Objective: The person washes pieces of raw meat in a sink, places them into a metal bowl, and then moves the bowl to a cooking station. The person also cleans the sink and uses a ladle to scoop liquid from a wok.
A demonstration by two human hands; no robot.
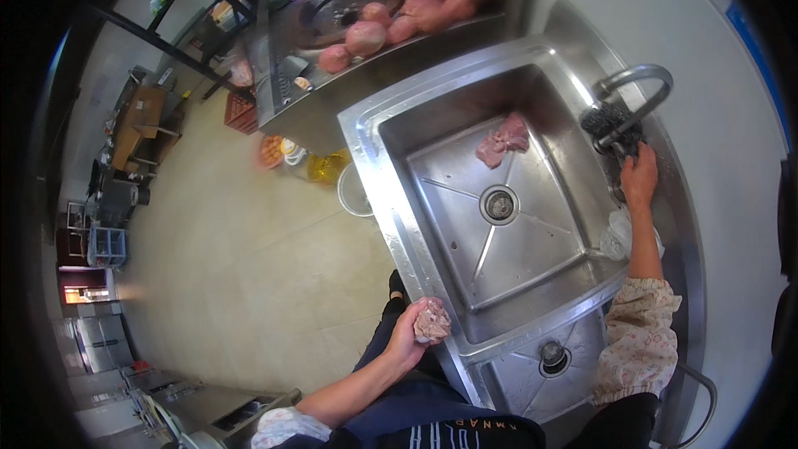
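Note:
My left hand (411,333) is closed around a lump of pale pinkish raw meat (431,320), held just outside the near left rim of a stainless steel sink (430,224). A piece of raw meat (504,139) lies on the basin floor, beyond the drain strainer (499,204). My right hand (639,176) reaches to the base of the curved metal faucet (651,96) at the sink's right side. Its fingertips are partly hidden there, beside a dark scouring pad (603,120). A crumpled clear plastic bag (617,236) sits by my right forearm.
Pink-skinned round vegetables (366,38) and a cleaver (294,67) lie on the steel counter (324,96) beyond the sink. A second basin (530,380) adjoins nearer my body. On the floor stand a yellow oil container (325,168), a bucket (355,190) and a red crate (240,113).

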